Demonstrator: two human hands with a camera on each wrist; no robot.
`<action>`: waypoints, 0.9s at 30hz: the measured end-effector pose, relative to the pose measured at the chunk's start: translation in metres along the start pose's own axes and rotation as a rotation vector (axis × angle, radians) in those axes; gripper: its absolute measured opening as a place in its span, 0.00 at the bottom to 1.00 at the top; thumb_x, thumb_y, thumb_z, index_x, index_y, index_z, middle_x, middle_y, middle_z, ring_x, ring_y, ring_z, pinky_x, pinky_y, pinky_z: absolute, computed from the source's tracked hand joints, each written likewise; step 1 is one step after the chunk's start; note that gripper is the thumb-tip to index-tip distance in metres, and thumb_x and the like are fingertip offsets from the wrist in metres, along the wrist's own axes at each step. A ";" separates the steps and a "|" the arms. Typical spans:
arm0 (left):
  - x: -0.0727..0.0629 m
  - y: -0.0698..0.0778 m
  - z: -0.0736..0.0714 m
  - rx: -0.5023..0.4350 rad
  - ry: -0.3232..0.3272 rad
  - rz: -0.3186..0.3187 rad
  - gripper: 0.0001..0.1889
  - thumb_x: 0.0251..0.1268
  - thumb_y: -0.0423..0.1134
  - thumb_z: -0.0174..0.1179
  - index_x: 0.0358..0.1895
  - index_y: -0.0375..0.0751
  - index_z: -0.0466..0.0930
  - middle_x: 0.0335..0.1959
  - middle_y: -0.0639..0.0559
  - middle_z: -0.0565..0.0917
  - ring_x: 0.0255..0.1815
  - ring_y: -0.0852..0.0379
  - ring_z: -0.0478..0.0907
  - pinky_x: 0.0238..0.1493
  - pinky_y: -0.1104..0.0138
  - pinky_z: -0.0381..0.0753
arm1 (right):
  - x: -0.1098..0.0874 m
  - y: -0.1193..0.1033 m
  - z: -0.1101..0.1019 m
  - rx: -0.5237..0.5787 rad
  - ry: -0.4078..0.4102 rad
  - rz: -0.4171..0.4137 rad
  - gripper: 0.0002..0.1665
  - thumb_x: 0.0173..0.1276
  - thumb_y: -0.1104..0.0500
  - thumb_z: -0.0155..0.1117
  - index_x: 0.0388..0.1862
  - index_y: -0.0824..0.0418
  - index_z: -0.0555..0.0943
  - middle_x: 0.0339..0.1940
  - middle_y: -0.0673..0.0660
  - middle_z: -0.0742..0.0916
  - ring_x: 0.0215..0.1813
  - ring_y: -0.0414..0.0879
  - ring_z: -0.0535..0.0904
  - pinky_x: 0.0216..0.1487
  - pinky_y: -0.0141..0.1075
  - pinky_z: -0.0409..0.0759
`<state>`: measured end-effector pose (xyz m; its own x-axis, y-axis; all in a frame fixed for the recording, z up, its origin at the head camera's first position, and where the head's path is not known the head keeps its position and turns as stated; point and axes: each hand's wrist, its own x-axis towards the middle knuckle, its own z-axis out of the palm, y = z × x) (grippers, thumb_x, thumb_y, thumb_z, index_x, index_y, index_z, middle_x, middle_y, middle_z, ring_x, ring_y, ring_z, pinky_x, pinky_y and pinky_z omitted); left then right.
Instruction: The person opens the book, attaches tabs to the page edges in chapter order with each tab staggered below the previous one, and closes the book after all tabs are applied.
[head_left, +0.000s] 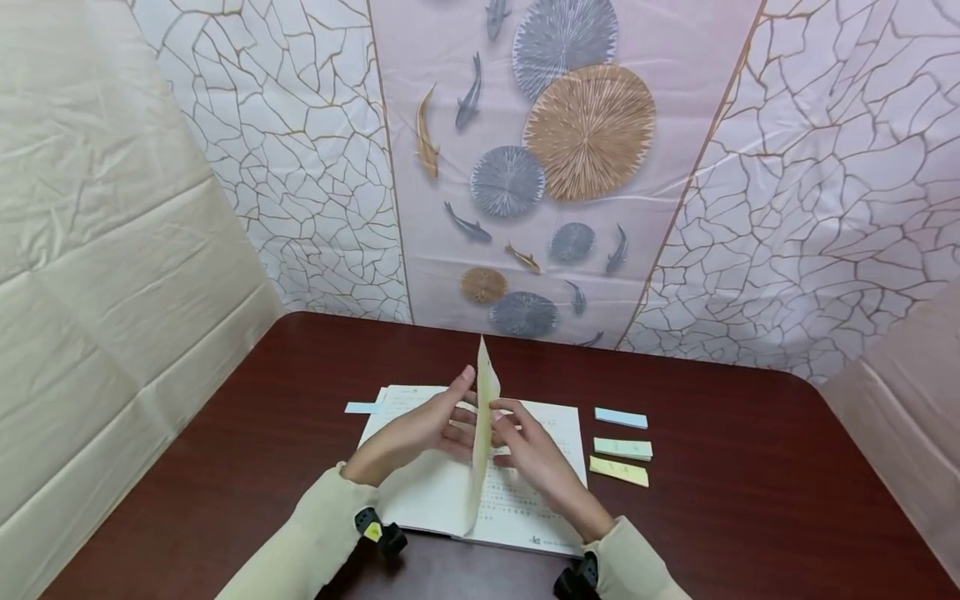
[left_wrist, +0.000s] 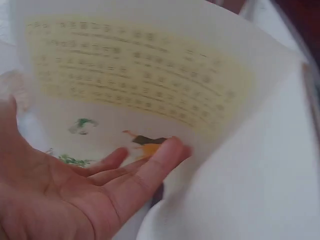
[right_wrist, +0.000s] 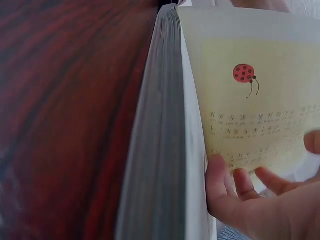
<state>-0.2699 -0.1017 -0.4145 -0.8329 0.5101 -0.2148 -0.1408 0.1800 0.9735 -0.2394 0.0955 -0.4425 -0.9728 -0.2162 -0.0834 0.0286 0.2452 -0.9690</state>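
Observation:
An open book (head_left: 420, 492) lies on the table, and one page (head_left: 486, 417) stands upright from its middle. My left hand (head_left: 420, 429) is on the left of that page, its fingers extended; in the left wrist view the fingertips (left_wrist: 172, 147) overlap a page with yellow-backed text and a small picture. On the other side, my right hand (head_left: 536, 454) has its fingers against the raised page. The right wrist view shows those fingers (right_wrist: 245, 182) loosely bent at a page with a red ladybird (right_wrist: 243, 73). A blue sticky tab (head_left: 362, 407) juts from the book's left edge.
Right of the book lie a blue pad of sticky notes (head_left: 621, 417), a green one (head_left: 622, 449) and a yellow one (head_left: 618, 471) in a column. The dark red table (head_left: 720, 500) ends at a patterned curtain (head_left: 315, 167) behind.

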 end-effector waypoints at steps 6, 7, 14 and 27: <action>-0.012 0.015 -0.021 0.058 0.133 -0.023 0.18 0.76 0.39 0.48 0.51 0.26 0.80 0.41 0.42 0.86 0.35 0.54 0.88 0.39 0.59 0.90 | -0.002 -0.001 -0.001 -0.049 -0.041 -0.034 0.26 0.86 0.48 0.55 0.76 0.56 0.74 0.58 0.62 0.80 0.56 0.54 0.83 0.52 0.49 0.87; -0.014 0.017 -0.026 0.100 0.167 -0.023 0.16 0.75 0.37 0.48 0.48 0.26 0.81 0.38 0.44 0.86 0.33 0.56 0.87 0.37 0.61 0.89 | -0.002 -0.001 -0.002 -0.053 -0.049 -0.037 0.26 0.85 0.49 0.55 0.76 0.56 0.73 0.58 0.62 0.80 0.56 0.54 0.83 0.52 0.49 0.87; -0.037 0.028 -0.065 0.387 0.276 -0.006 0.12 0.75 0.41 0.66 0.34 0.37 0.89 0.20 0.56 0.74 0.27 0.59 0.75 0.34 0.65 0.81 | -0.002 0.001 -0.006 -0.152 -0.139 -0.075 0.26 0.84 0.55 0.57 0.77 0.55 0.73 0.68 0.61 0.79 0.66 0.60 0.80 0.56 0.51 0.85; -0.060 0.020 -0.103 0.647 0.211 -0.215 0.14 0.64 0.40 0.75 0.22 0.39 0.88 0.15 0.51 0.81 0.19 0.59 0.78 0.25 0.68 0.73 | -0.010 0.004 -0.005 -0.520 -0.419 -0.293 0.28 0.81 0.61 0.60 0.77 0.61 0.74 0.82 0.57 0.70 0.83 0.60 0.61 0.77 0.62 0.63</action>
<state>-0.2775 -0.2158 -0.3744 -0.9175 0.2448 -0.3135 -0.0225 0.7550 0.6554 -0.2302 0.1032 -0.4446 -0.7513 -0.6597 -0.0202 -0.4340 0.5168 -0.7380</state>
